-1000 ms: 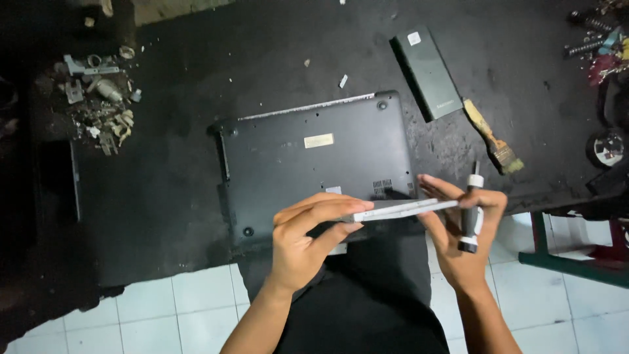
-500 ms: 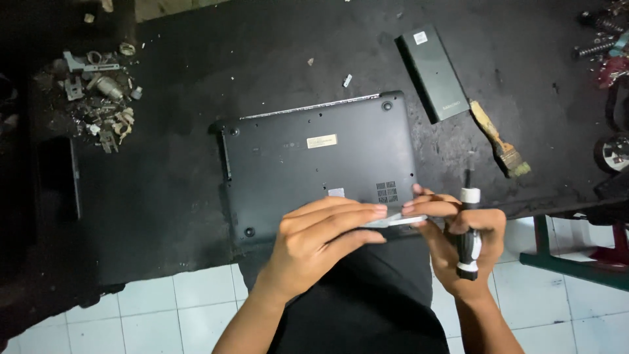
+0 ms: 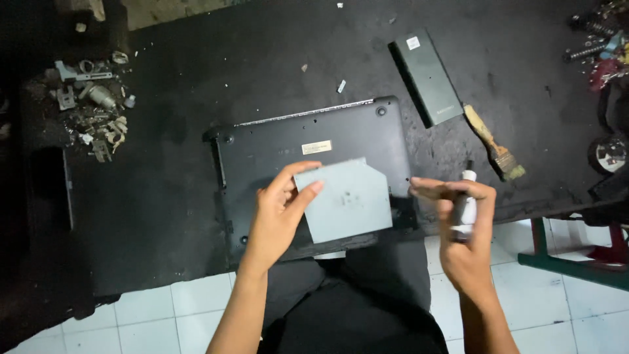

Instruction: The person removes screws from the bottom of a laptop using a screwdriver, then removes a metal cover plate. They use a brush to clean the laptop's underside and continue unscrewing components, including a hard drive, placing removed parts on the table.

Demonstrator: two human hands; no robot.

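A flat grey drive module (image 3: 345, 200), square with one clipped corner, is held face-up above the near right part of the upturned black laptop (image 3: 275, 154). The left hand (image 3: 278, 213) pinches its left edge, thumb on top and fingers beneath. The right hand (image 3: 462, 226) is just beside the module's right edge without touching it; its fingers are curled around a white-and-black screwdriver (image 3: 464, 206) held upright.

The laptop lies at the near edge of the dark worktable (image 3: 164, 164). A long black battery pack (image 3: 426, 77) lies toward the far right, a wooden-handled brush (image 3: 493, 143) just beside it. A heap of metal scraps (image 3: 92, 98) sits at the far left corner.
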